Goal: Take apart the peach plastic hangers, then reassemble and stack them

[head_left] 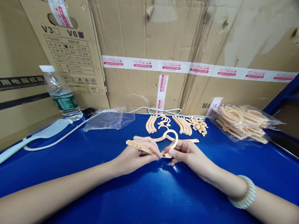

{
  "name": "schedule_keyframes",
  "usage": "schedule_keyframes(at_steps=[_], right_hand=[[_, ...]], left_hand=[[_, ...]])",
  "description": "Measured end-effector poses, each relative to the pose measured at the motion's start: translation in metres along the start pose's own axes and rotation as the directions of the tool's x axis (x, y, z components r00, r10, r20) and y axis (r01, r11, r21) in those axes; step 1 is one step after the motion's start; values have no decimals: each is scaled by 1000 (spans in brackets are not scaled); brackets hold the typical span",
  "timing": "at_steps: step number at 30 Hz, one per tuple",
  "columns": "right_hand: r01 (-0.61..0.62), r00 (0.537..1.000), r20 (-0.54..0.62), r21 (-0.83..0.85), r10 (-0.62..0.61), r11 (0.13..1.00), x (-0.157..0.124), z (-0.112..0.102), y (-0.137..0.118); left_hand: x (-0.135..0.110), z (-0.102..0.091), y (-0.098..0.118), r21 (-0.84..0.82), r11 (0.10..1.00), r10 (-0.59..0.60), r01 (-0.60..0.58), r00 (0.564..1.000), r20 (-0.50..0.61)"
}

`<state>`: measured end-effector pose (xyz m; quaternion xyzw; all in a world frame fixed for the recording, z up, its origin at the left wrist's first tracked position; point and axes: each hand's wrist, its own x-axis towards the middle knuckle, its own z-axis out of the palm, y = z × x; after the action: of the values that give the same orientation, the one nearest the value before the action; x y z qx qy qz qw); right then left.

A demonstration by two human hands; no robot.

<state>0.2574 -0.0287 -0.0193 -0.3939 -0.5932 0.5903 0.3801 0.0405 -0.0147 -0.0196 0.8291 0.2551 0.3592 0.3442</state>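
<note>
Between the fingers of my left hand (137, 155) is a beige hanger arm (139, 146), slanting down toward the right. My right hand (187, 155) pinches a curved hanger hook (174, 138) by its base. The arm's inner end meets the hook's base, or nearly so; whether they are joined I cannot tell. Just behind my hands lies a beige hanger (160, 139) with its hook pointing away, partly hidden by my fingers. Farther back are rows of loose hanger arms (182, 125) and a pile of loose hooks (199, 124).
Packed hanger parts in clear bags (243, 122) are stacked at the right. A flat plastic bag (109, 120), a water bottle (63, 96) and a light blue hairbrush (42, 133) lie or stand leftward. A white cable (53, 146) crosses the blue table (145, 197); cardboard (140, 88) walls the back.
</note>
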Motion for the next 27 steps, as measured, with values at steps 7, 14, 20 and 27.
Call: schedule_keyframes(at_steps=[7, 14, 20, 27], right_hand=[[-17, 1000, 15, -19, 17, 1000, -1, 1, -1], [-16, 1000, 16, -22, 16, 1000, -1, 2, -1], [-13, 1000, 16, -38, 14, 999, -2, 5, -4], [30, 999, -36, -62, -32, 998, -2, 9, 1]], left_hand=[[0, 1, 3, 35, 999, 9, -9, 1000, -19], [0, 2, 6, 101, 994, 46, -44, 999, -16], [-3, 4, 5, 144, 981, 135, -128, 990, -36], [-2, 5, 6, 162, 979, 128, -122, 991, -29]])
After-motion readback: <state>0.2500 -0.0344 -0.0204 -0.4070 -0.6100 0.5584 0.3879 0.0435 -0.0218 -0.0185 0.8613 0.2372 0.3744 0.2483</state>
